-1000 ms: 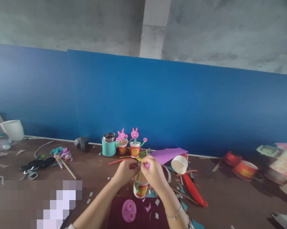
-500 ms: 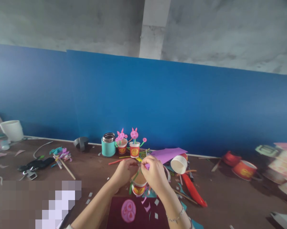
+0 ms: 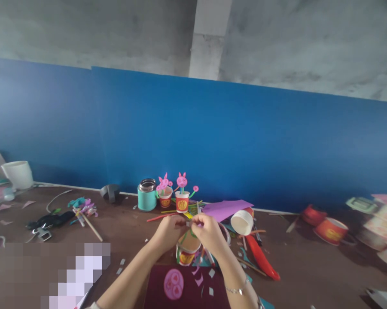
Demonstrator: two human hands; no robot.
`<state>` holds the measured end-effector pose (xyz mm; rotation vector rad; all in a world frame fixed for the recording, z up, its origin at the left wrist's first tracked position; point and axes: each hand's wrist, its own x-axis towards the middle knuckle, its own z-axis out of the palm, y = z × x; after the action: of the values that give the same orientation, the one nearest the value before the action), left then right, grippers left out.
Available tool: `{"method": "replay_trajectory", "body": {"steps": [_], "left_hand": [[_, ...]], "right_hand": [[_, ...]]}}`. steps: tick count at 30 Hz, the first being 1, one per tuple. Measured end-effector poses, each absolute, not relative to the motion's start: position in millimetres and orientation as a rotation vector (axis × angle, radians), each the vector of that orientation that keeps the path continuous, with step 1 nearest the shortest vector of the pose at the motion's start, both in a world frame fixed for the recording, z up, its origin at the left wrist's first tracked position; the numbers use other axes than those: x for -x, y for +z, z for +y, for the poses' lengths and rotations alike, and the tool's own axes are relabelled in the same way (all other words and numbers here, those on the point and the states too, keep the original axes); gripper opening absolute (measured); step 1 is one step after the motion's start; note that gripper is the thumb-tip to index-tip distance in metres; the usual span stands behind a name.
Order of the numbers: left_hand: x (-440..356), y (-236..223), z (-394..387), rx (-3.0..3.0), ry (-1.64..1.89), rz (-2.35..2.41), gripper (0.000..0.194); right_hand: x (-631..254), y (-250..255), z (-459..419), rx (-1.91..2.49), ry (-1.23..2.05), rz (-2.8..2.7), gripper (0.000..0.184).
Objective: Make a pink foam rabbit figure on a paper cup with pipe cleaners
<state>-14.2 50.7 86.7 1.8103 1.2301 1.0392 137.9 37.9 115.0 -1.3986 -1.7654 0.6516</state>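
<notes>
My left hand (image 3: 170, 232) and my right hand (image 3: 208, 232) meet over a red-and-white paper cup (image 3: 186, 259), fingertips pinched close together. A small pale piece (image 3: 188, 223) shows between them, too small to name. Green strips (image 3: 192, 233) rise from the cup's mouth to the right fingertips, which close on one. Another green strip hangs at the cup's left side. What the left fingers pinch is hidden. Just below, a pink oval cutout with a snout-like drawing (image 3: 173, 284) lies on a dark maroon board (image 3: 156, 296), with paper scraps beside it.
Behind stand two cups with pink animal figures (image 3: 165, 199) (image 3: 182, 201) and a turquoise jar (image 3: 147, 197). Purple paper (image 3: 223, 209), a tipped white cup (image 3: 242, 222) and a red pouch-like item (image 3: 262, 257) lie right. A black strap with buckle (image 3: 48, 223) lies left.
The cup beneath my hands has shifted slightly left and tilted, showing more of its mouth. The green strips have moved with it. Both hands stay pinched together in nearly the same place.
</notes>
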Motion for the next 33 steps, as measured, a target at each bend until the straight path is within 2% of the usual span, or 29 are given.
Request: {"method": "replay_trajectory", "body": {"steps": [14, 27, 33], "left_hand": [[16, 90, 49, -1.893, 1.035, 1.256, 0.020], [19, 100, 45, -1.857, 1.178, 1.014, 0.028], [21, 100, 45, -1.830, 1.168, 0.968, 0.029]], "right_hand": [[-132, 113, 35, 1.476, 0.421, -1.820, 0.014], [-138, 125, 27, 1.437, 0.209, -1.915, 0.016], [-137, 128, 24, 1.452, 0.374, -1.823, 0.015]]}}
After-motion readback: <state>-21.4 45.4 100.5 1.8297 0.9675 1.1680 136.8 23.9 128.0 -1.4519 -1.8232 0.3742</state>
